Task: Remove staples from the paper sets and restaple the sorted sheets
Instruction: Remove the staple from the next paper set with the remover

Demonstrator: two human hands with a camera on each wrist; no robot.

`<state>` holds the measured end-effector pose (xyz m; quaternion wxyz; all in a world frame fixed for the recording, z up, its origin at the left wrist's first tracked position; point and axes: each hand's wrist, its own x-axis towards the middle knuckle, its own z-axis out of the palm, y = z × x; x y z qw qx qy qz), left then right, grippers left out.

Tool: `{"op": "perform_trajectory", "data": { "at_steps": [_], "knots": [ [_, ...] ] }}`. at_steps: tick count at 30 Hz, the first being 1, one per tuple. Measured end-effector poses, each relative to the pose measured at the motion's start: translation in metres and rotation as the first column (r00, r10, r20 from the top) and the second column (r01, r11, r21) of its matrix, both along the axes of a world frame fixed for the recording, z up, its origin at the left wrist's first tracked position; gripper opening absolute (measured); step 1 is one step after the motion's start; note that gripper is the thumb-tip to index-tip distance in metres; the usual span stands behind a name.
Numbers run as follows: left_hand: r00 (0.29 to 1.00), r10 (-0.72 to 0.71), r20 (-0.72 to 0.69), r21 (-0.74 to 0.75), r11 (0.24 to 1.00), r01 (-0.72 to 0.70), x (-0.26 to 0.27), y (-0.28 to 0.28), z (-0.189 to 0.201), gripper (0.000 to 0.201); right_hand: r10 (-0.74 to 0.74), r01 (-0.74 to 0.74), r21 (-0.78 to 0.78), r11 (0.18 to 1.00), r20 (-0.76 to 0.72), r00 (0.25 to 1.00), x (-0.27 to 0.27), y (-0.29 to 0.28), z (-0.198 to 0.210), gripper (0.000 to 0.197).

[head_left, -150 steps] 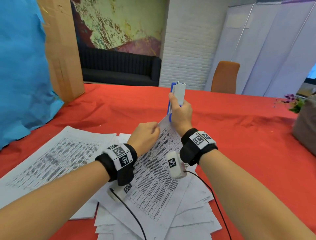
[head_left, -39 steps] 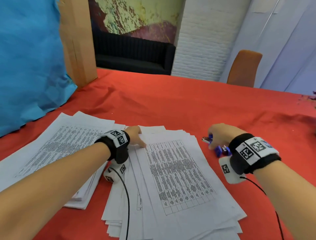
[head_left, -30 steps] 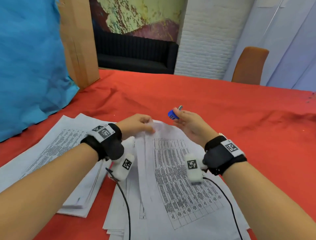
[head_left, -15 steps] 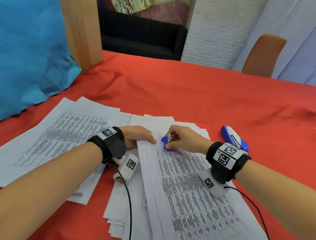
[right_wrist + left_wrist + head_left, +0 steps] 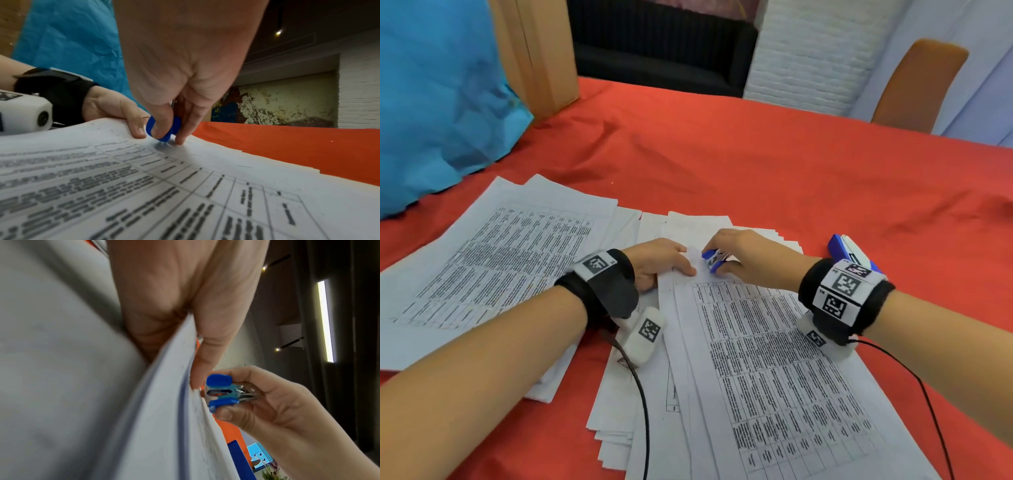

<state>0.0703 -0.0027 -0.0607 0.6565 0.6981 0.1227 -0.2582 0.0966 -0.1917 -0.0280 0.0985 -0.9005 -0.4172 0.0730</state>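
A stapled set of printed sheets (image 5: 756, 342) lies on top of a fanned pile in the middle of the red tablecloth. My left hand (image 5: 674, 265) presses down its top left corner with straight fingers (image 5: 137, 131). My right hand (image 5: 722, 265) pinches a small blue staple remover (image 5: 711, 259) and holds its metal end against that same corner, right beside my left fingertips. The left wrist view shows the remover (image 5: 221, 391) from below, squeezed between thumb and fingers (image 5: 230, 415). The staple itself is hidden. A blue and white stapler (image 5: 849, 250) lies on the cloth just right of my right wrist.
A second pile of printed sheets (image 5: 500, 257) lies to the left, partly under my left forearm. A blue sheet (image 5: 438, 96) and a cardboard box (image 5: 541, 54) stand at the back left. An orange chair (image 5: 917, 82) is behind the table's far edge. Bare red cloth (image 5: 756, 164) stretches beyond the papers.
The right hand laid the stapler down on the right, picked up the staple remover and brought it to the set's top left corner. The left hand stays pressing that corner.
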Motion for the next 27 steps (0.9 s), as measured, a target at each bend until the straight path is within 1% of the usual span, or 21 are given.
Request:
{"op": "perform_trajectory", "data": {
  "at_steps": [3,5,7,8,10,11,12,14,16,19,21,23,25,27],
  "knots": [
    [1.0,-0.022,0.011,0.005,1.0,0.022,-0.001,0.0,0.001,0.03,0.019,-0.016,-0.071,0.997,0.034,0.999,-0.002,0.005,0.0,0.034],
    [1.0,-0.02,0.008,0.009,1.0,0.02,-0.002,-0.001,0.002,0.019,0.016,-0.013,-0.088,0.996,0.038,0.999,0.0,0.007,0.001,0.038],
    [1.0,-0.018,0.004,0.015,1.0,0.018,-0.004,-0.002,0.004,0.015,0.032,-0.028,-0.103,0.994,0.04,0.999,0.001,0.008,0.002,0.038],
    [1.0,-0.019,0.007,0.021,1.0,0.019,-0.005,-0.002,0.004,0.022,0.044,-0.039,-0.112,0.993,0.04,0.998,0.001,0.009,0.002,0.037],
    [1.0,-0.017,-0.002,0.044,0.999,0.017,-0.004,-0.001,0.004,0.053,0.057,-0.052,-0.141,0.989,0.032,0.998,0.0,0.011,0.005,0.035],
    [1.0,-0.011,-0.006,0.059,0.998,0.011,-0.004,-0.002,0.003,0.066,0.064,-0.058,-0.162,0.985,0.035,0.997,0.0,0.012,0.006,0.035],
    [1.0,-0.008,-0.001,0.066,0.998,0.008,-0.004,-0.003,0.004,0.072,0.075,-0.065,-0.185,0.981,0.045,0.996,0.0,0.014,0.006,0.035],
    [1.0,0.006,-0.001,0.066,0.998,-0.006,-0.003,-0.003,0.004,0.078,0.088,-0.072,-0.228,0.971,0.06,0.994,0.001,0.016,0.006,0.035],
    [1.0,0.011,-0.002,0.066,0.998,-0.011,-0.003,-0.003,0.003,0.08,0.092,-0.069,-0.266,0.962,0.076,0.993,0.001,0.02,0.007,0.034],
    [1.0,0.008,-0.004,0.063,0.998,-0.008,-0.003,-0.002,0.002,0.08,0.093,-0.058,-0.315,0.947,0.096,0.991,-0.001,0.024,0.006,0.026],
    [1.0,0.005,0.003,0.063,0.998,-0.006,-0.003,-0.003,0.002,0.081,0.104,-0.047,-0.354,0.934,0.142,0.984,-0.006,0.025,0.004,0.021],
    [1.0,0.003,0.013,0.072,0.997,-0.004,-0.005,-0.004,0.003,0.082,0.127,-0.046,-0.387,0.921,0.188,0.974,-0.012,0.024,0.001,0.021],
    [1.0,-0.008,0.015,0.064,0.998,0.007,-0.004,-0.004,0.001,0.077,0.145,-0.049,-0.405,0.913,0.209,0.967,-0.016,0.024,-0.001,0.022],
    [1.0,-0.013,0.022,0.059,0.998,0.012,-0.002,-0.003,-0.001,0.059,0.114,-0.038,-0.38,0.924,0.18,0.977,-0.013,0.025,-0.002,0.02]
  ]
}}
